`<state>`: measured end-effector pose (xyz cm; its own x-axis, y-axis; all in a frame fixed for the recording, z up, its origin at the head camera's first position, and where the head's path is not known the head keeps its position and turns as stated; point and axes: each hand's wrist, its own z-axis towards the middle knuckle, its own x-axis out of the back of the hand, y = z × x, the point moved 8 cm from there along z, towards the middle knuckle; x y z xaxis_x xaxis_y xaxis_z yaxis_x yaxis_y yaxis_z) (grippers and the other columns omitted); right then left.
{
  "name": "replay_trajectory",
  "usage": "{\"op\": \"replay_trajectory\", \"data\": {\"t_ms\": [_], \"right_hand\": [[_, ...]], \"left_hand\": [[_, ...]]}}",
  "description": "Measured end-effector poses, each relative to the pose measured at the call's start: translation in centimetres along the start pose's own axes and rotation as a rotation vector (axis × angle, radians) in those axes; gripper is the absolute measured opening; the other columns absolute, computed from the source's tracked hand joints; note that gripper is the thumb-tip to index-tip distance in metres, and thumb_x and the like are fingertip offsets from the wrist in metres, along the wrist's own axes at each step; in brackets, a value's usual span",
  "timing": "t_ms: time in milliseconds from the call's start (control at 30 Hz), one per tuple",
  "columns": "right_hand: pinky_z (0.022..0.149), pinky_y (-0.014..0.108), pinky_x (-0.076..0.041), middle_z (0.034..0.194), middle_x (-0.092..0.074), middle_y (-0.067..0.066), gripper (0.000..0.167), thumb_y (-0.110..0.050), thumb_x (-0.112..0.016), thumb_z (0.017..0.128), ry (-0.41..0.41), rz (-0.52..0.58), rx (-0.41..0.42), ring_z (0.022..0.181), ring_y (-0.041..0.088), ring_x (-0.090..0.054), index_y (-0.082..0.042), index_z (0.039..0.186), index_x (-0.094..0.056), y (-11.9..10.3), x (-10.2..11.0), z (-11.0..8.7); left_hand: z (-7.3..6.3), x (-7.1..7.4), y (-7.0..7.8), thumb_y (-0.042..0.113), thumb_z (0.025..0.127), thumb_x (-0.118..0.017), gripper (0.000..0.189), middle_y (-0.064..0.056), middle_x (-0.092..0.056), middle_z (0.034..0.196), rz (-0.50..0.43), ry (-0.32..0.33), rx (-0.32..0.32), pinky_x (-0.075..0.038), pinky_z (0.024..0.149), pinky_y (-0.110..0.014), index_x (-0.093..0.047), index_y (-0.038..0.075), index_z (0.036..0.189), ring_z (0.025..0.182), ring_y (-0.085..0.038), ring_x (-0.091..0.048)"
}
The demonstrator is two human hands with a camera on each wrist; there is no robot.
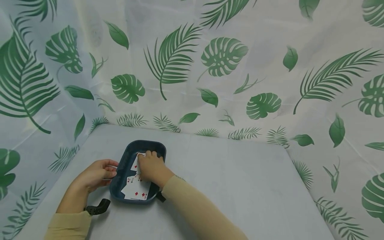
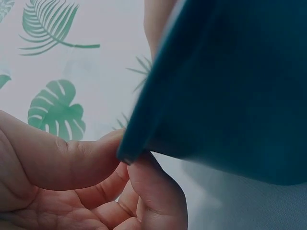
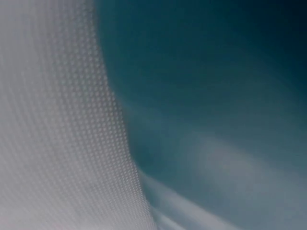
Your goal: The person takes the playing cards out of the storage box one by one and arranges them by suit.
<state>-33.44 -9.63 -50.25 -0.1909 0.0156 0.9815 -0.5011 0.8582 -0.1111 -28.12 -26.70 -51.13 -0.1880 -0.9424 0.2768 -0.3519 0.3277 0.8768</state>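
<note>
A dark blue tray (image 1: 113,190) with a raised rim sits on the table, with several white playing cards (image 1: 135,190) loosely spread inside it. Red diamonds show on some faces. At the tray's left side, my left hand (image 1: 97,174) pinches the rim between thumb and finger; the left wrist view shows the thumb (image 2: 72,165) above the rim and a finger beneath. My right hand (image 1: 153,168) reaches into the tray over the cards, bent fingers pointing down and thumb side overlapping an upper card. Its fingertips are hidden, so I cannot tell whether they grip a card.
White cloth (image 1: 225,186) covers the table around the tray. Leaf-printed sheeting (image 1: 186,90) rises behind the table and along both sides. A black strap end (image 1: 100,207) sticks out from the left wrist. In the right wrist view, the blurred tray wall (image 3: 192,96) fills much of the frame.
</note>
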Motion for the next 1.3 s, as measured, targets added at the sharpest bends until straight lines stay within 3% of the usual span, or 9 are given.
{"op": "replay_trajectory", "data": {"t_ms": [200,533,833,1300], "right_hand": [[0.115,0.055,-0.051,0.148,-0.056,0.009,0.079,-0.042,-0.084,0.092,0.003,-0.003,0.010,0.130,0.027,-0.053,-0.021,0.159,-0.048,0.2,-0.2,0.4],[0.115,0.055,-0.048,0.147,-0.056,0.009,0.085,-0.047,-0.088,0.086,0.034,-0.011,0.013,0.128,0.027,-0.049,-0.023,0.158,-0.050,0.2,-0.4,0.7],[0.116,0.055,-0.047,0.148,-0.057,0.008,0.083,-0.048,-0.087,0.087,0.035,-0.003,0.007,0.131,0.027,-0.050,-0.023,0.158,-0.050,0.1,-0.2,0.4],[0.104,0.046,-0.048,0.150,-0.054,0.003,0.086,-0.050,-0.088,0.085,0.141,0.001,0.073,0.129,0.023,-0.049,-0.029,0.158,-0.049,-0.3,0.6,0.0]], "left_hand": [[0.2,0.1,0.0,-0.004,0.103,-0.058,0.046,-0.012,-0.060,0.106,0.008,0.004,0.003,-0.057,0.072,-0.033,-0.044,-0.012,0.146,0.087,-0.020,-0.060],[-0.1,-0.1,-0.1,-0.004,0.103,-0.057,0.044,-0.011,-0.060,0.105,-0.015,-0.013,-0.011,-0.057,0.071,-0.032,-0.044,-0.013,0.145,0.086,-0.019,-0.061],[0.0,-0.2,-0.3,-0.004,0.104,-0.056,0.042,-0.009,-0.061,0.101,-0.018,-0.007,-0.015,-0.057,0.071,-0.032,-0.045,-0.013,0.143,0.086,-0.018,-0.060],[0.1,-0.2,-0.2,-0.003,0.105,-0.055,0.042,-0.010,-0.060,0.103,-0.005,-0.014,-0.013,-0.057,0.070,-0.033,-0.044,-0.012,0.144,0.086,-0.019,-0.060]]}}
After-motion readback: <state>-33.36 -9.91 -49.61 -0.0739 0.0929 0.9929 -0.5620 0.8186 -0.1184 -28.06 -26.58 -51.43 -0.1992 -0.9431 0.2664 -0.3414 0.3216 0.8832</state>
